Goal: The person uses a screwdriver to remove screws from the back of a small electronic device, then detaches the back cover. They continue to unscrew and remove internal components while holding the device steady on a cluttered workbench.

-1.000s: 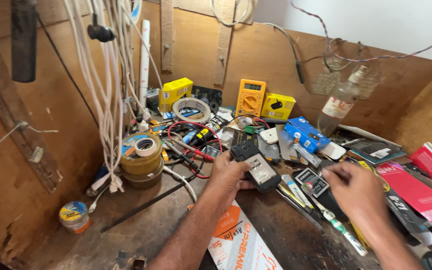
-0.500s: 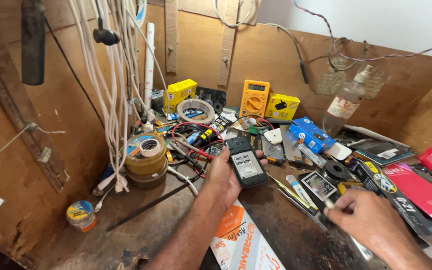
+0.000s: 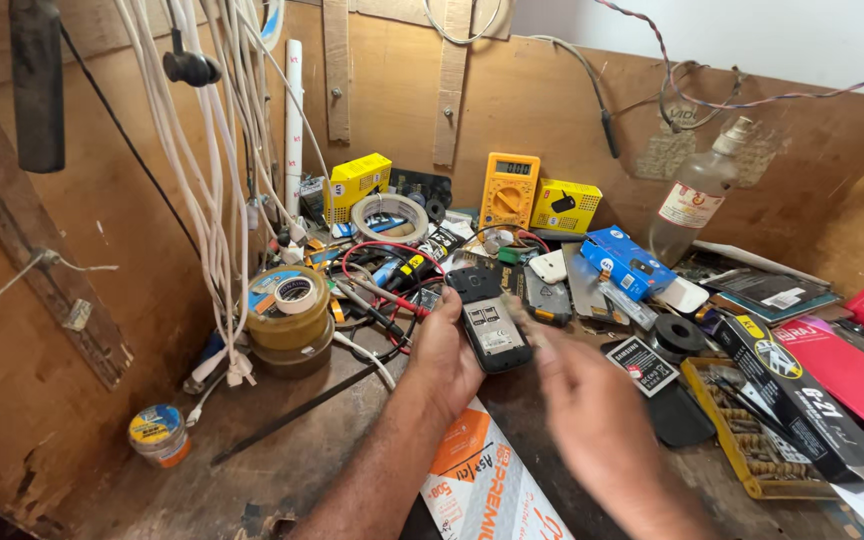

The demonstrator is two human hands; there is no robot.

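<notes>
The left hand grips a small black phone, a slim rectangular slab with its back cover off, held above the middle of the cluttered wooden workbench. The right hand is motion-blurred just beside the phone's lower right edge, fingers extended toward it; whether it touches or grips anything cannot be told. Toward the left edge stands a stack of tape rolls, brownish and glossy, with one smaller white roll on top. At the back edge sit one orange multimeter and two yellow perforated boxes, blocky plastic shapes. One clear plastic bottle with a nozzle stands by the back wall on the right. A blue cardboard box lies near it. White cables hang in a bundle down the left plywood wall. One small round tin sits near the front left corner.
</notes>
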